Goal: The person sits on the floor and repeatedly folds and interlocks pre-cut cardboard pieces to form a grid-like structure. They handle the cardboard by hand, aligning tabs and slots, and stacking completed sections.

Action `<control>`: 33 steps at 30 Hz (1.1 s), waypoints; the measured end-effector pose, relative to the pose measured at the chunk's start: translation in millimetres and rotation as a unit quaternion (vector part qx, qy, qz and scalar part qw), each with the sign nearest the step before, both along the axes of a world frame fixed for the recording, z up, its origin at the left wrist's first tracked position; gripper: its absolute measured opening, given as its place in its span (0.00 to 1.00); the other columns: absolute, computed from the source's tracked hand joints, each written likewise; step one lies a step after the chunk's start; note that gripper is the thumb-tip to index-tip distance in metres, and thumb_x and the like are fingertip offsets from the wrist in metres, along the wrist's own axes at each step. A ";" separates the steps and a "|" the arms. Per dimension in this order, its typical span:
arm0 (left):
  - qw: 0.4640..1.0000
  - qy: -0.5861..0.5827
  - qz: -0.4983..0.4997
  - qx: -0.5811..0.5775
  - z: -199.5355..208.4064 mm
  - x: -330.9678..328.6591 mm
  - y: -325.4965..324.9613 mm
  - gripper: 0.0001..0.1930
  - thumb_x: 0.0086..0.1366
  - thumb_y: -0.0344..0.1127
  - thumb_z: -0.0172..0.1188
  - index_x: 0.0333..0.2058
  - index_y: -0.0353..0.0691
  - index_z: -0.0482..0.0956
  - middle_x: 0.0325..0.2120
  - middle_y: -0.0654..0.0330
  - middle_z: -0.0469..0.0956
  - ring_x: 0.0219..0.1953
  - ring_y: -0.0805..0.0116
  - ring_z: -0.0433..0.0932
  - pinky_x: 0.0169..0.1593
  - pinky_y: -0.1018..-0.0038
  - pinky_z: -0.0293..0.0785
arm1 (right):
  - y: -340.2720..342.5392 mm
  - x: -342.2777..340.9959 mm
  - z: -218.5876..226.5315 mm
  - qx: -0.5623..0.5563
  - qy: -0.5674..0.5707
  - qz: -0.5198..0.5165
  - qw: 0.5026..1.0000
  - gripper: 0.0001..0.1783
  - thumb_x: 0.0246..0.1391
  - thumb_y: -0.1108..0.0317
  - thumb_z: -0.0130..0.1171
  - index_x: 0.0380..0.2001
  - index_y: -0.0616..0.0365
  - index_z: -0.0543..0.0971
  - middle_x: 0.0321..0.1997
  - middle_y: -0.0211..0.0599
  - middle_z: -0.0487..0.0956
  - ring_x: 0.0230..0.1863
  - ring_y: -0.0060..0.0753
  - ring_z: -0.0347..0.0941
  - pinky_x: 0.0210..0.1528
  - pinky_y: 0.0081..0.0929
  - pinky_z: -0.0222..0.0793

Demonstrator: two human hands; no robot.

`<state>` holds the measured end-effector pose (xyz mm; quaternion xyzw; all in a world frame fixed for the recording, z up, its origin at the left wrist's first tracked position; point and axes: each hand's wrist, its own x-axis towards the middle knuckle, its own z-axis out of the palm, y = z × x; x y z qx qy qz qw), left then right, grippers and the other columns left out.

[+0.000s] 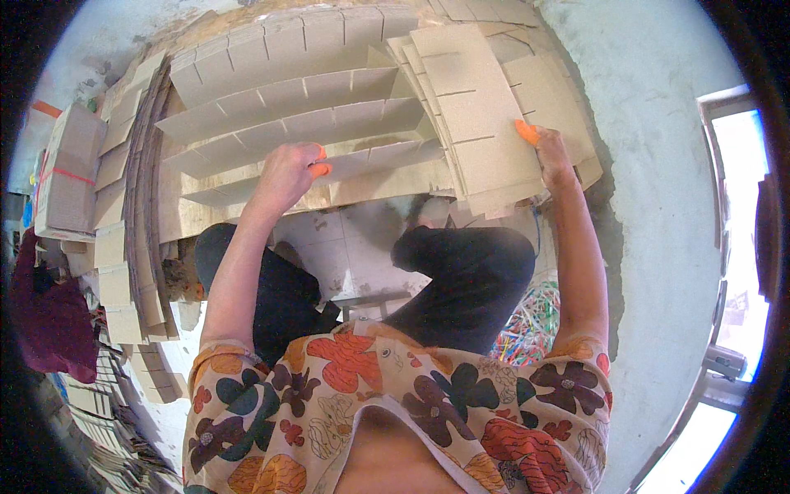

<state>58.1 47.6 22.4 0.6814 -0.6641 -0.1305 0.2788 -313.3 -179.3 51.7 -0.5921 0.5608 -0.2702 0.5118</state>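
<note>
Several slotted cardboard strips (317,124) stand on edge in rows across a low wooden table in front of me. My left hand (290,174), with orange covers on its fingertips, is pinched at the top edge of the nearest standing strip (383,158). To the right lies a fanned pile of flat slotted cardboard strips (477,111). My right hand (551,154) is closed on the right edge of the top strip of that pile, an orange-covered fingertip lying over the edge. Its other fingers are hidden.
A packed row of strips (288,43) stands at the table's far side. Tall cardboard stacks (119,239) and a taped carton (70,173) are on the left. A pale wall (658,214) runs along the right. Tangled coloured straps (531,325) lie by my right leg.
</note>
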 end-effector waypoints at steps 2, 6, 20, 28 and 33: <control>1.000 -0.001 0.000 -0.004 -2.3 0.8 -0.3 0.11 0.49 0.36 0.64 0.28 0.35 0.77 0.24 0.50 0.75 0.28 0.48 0.74 0.31 0.63 0.69 | 7.8 4.6 12.1 -0.011 -0.036 0.015 0.999 0.17 0.54 0.61 0.47 0.37 0.62 0.79 0.28 0.30 0.77 0.28 0.23 0.71 0.32 0.23 0.67; 1.000 -0.018 0.006 0.006 1.4 -1.9 0.4 0.12 0.49 0.37 0.65 0.29 0.35 0.77 0.26 0.50 0.77 0.28 0.49 0.75 0.32 0.64 0.71 | 16.2 7.6 36.5 -0.058 0.026 -0.026 0.998 0.15 0.52 0.63 0.53 0.38 0.62 0.79 0.28 0.30 0.78 0.27 0.22 0.72 0.30 0.21 0.69; 0.998 0.008 0.003 -0.059 13.1 -31.9 -16.6 0.15 0.54 0.42 0.62 0.37 0.39 0.76 0.29 0.48 0.77 0.31 0.51 0.76 0.34 0.63 0.72 | 58.8 55.4 105.7 -0.178 -0.082 0.087 0.977 0.18 0.47 0.75 0.60 0.44 0.65 0.75 0.31 0.29 0.78 0.30 0.17 0.72 0.33 0.17 0.69; 0.999 0.026 0.013 -0.017 -0.8 -47.4 -32.7 0.15 0.53 0.39 0.64 0.37 0.37 0.77 0.31 0.50 0.78 0.33 0.55 0.78 0.37 0.68 0.73 | 58.0 91.8 75.5 -0.351 0.164 0.196 0.901 0.20 0.48 0.77 0.58 0.47 0.69 0.72 0.37 0.43 0.78 0.36 0.24 0.73 0.38 0.19 0.69; 0.952 0.260 0.083 -0.136 6.0 -56.4 -36.1 0.15 0.57 0.39 0.61 0.41 0.36 0.77 0.34 0.56 0.80 0.37 0.63 0.79 0.41 0.70 0.75 | 54.9 95.5 88.3 -0.243 0.194 0.080 0.947 0.10 0.48 0.71 0.59 0.33 0.66 0.75 0.26 0.35 0.77 0.27 0.22 0.72 0.28 0.21 0.66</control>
